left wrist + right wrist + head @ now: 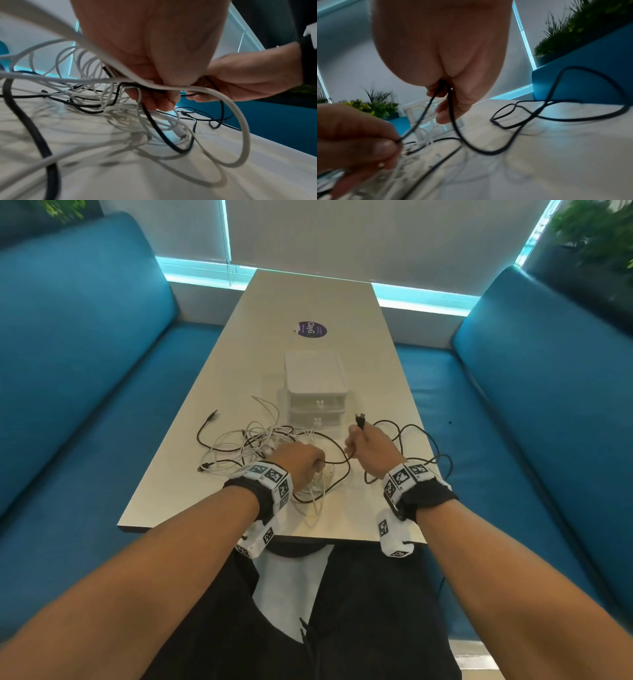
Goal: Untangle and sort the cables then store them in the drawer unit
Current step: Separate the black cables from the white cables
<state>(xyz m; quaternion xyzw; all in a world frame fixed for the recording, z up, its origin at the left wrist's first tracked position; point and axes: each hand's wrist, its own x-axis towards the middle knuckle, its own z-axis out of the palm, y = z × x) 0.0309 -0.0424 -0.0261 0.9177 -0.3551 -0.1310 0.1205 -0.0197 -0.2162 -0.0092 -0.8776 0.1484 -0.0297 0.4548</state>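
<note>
Step in hand: the untangling, I judge; no cable is sorted yet and both drawers of the drawer unit [317, 390] look closed.
Right hand: the right hand [371, 445] has its fingers curled round a black cable [416, 428] close to its plug, and the plug [360, 417] stands up above the fist.
Left hand: the left hand [301, 462] is closed into a fist at the edge of the pile; the left wrist view shows its fingers [154, 100] pinching white and black strands together.
Between the hands: a piece of black cable goes from one fist to the other, as the right wrist view shows.
Cables: the tangle [263, 445] of white and black cables lies on the bench [308, 302], just in front of the drawer unit; loose black loops spread to the right of the right hand, and a second black plug [213, 416] lies at the far left.
Next move: probably to draw the black cable out of the white loops, slowly, while the left hand keeps the pile down; a hard pull could tighten the knot.
Surface: a long pale bench with a round purple sticker [311, 329] behind the drawer unit.
Room: blue sofas [85, 354] on both sides, closed window blinds [376, 237] at the far end, and green plants [596, 231] in the corners.
</note>
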